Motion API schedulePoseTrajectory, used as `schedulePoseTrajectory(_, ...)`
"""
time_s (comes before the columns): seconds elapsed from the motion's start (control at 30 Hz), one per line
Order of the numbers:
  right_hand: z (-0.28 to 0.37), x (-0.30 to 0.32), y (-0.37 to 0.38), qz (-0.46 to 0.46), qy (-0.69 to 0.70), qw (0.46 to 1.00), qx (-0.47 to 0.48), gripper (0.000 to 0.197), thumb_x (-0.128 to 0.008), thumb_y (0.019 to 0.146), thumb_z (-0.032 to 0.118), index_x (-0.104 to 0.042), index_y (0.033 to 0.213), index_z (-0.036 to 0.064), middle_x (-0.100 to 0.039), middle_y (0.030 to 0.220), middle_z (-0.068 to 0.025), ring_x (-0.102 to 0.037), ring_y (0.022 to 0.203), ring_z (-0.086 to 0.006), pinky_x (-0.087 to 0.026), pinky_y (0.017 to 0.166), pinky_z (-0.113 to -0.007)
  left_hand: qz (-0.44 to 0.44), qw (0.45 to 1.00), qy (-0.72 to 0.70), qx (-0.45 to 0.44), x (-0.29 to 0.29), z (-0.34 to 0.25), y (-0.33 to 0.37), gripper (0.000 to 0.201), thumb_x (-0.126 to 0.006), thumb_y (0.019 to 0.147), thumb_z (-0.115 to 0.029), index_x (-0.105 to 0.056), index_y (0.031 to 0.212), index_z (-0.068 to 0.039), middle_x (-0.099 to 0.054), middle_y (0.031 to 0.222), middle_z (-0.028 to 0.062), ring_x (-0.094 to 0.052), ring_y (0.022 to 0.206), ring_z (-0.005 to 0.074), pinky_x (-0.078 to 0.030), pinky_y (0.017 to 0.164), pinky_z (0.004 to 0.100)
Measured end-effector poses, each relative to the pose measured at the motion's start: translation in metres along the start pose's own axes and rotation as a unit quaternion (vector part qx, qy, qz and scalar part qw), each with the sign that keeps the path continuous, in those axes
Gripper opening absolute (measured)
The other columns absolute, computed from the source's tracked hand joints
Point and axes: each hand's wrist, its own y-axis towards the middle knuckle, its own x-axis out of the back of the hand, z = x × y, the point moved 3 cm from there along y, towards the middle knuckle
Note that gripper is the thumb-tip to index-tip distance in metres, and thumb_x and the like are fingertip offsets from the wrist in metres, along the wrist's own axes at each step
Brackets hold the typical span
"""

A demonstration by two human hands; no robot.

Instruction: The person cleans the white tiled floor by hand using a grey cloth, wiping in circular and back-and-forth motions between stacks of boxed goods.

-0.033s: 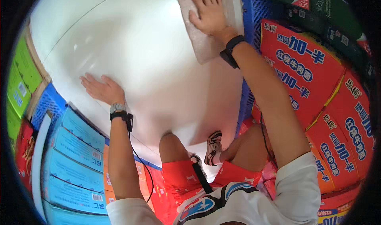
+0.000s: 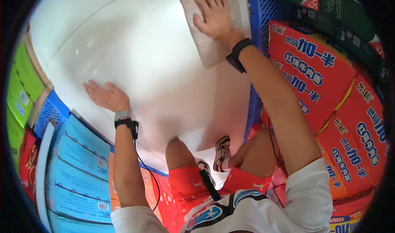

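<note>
My right hand (image 2: 214, 17) lies flat, fingers spread, on a greyish-brown flat sheet (image 2: 205, 48), either cloth or thin board; I cannot tell which. The sheet rests on the white floor (image 2: 135, 48), its top edge cut off by the picture. To the left, my left hand (image 2: 106, 96) is palm down at the white floor with its fingers stretched out and nothing in it. Each wrist wears a black strap, with a metal watch (image 2: 122, 114) on the left one.
Red noodle cartons (image 2: 284, 48) are stacked at right, with dark green boxes (image 2: 317, 21) beyond. Blue slatted pallets (image 2: 258, 35) edge the floor. Light-blue boxes (image 2: 78, 159) and green boxes (image 2: 26, 78) stand at left. A black cable (image 2: 145, 165) hangs from my left wrist.
The view has shifted slightly. Both hands keep the same flat pose, the right one still on the sheet.
</note>
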Motion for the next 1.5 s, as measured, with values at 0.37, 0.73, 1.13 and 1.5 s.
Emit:
schedulePoseTrajectory(0.37,-0.015,-0.013,0.007,0.049,0.041,0.997,-0.051,0.081,-0.069,0.097,0.041,-0.053,0.175,0.0214,-0.037,0.189,-0.0178,-0.030,0.175,-0.0455,-0.021,0.139,-0.072,0.006,1.000,0.010,0.010,-0.005,-0.013,0.012,0.073,-0.046,0.118,-0.037,-0.042,0.176,0.007,-0.032,0.187,0.0316,-0.030,0.174,0.0498,-0.022,0.141,0.0655)
schedulePoseTrajectory(0.73,-0.017,-0.017,0.014,0.075,0.027,0.995,-0.053,0.085,-0.067,0.096,0.041,-0.052,0.176,0.0189,-0.037,0.188,-0.0201,-0.032,0.174,-0.0465,-0.023,0.137,-0.074,0.022,0.999,0.006,0.030,-0.006,-0.004,0.019,0.081,-0.046,0.117,-0.045,-0.038,0.177,0.008,-0.028,0.188,0.0333,-0.028,0.174,0.0528,-0.021,0.140,0.0670)
schedulePoseTrajectory(1.13,-0.007,-0.018,0.006,0.035,0.012,0.999,-0.035,0.081,-0.065,0.097,0.036,-0.053,0.175,0.0191,-0.039,0.188,-0.0168,-0.033,0.174,-0.0428,-0.024,0.139,-0.070,0.007,1.000,-0.009,0.006,-0.001,-0.005,0.011,0.076,-0.044,0.118,-0.040,-0.037,0.179,0.005,-0.027,0.190,0.0308,-0.025,0.175,0.0490,-0.018,0.141,0.0662)
schedulePoseTrajectory(1.5,0.010,-0.009,-0.010,-0.017,0.001,1.000,0.009,0.076,-0.063,0.102,0.032,-0.055,0.172,0.0047,-0.042,0.183,-0.0294,-0.034,0.170,-0.0522,-0.021,0.142,-0.065,-0.051,0.998,-0.009,-0.035,0.001,0.009,-0.010,0.069,-0.055,0.117,-0.033,-0.045,0.175,0.004,-0.035,0.186,0.0293,-0.033,0.172,0.0441,-0.023,0.142,0.0591)
